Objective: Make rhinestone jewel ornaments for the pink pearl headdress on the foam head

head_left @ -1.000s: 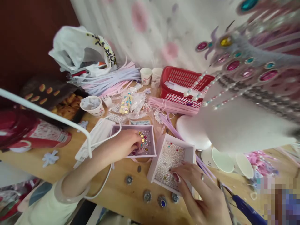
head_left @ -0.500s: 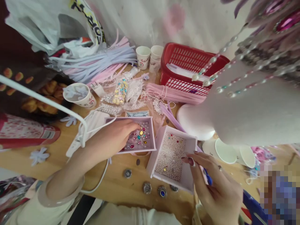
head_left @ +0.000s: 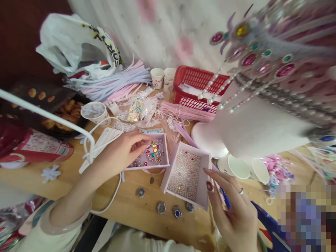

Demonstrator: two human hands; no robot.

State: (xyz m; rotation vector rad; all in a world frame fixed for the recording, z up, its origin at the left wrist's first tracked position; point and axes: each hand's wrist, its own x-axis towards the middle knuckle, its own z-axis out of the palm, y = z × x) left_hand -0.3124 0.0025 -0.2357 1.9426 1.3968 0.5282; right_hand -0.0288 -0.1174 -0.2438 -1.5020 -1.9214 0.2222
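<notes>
My left hand [head_left: 127, 148] reaches over the left part of a small lilac box [head_left: 168, 154] of coloured gems and beads. Its fingers are stretched out, thumb apart, and I see nothing held in them. Beside it a second lilac box [head_left: 204, 182] holds small pearl beads [head_left: 182, 171] with a few coloured gems among them. My right hand [head_left: 233, 206] is at this box's right wall, thumb and forefinger apart at the rim, with no object visible between them. Near the boxes' front lie several round silver ornaments [head_left: 161, 207], one with a blue stone [head_left: 177, 211].
A white mannequin head [head_left: 252, 122] wearing a beaded headdress stands at the right, its pearl strings hanging down. Behind are a red basket [head_left: 202, 77], paper cups [head_left: 157, 78] and pipe cleaners [head_left: 112, 80]. A white cable [head_left: 114, 199] runs past my left forearm.
The view has shifted, showing more of the headdress. My left hand has drawn back slightly from the gems, fingers spreading. My right thumb and forefinger have moved apart at the pearl box's rim.
</notes>
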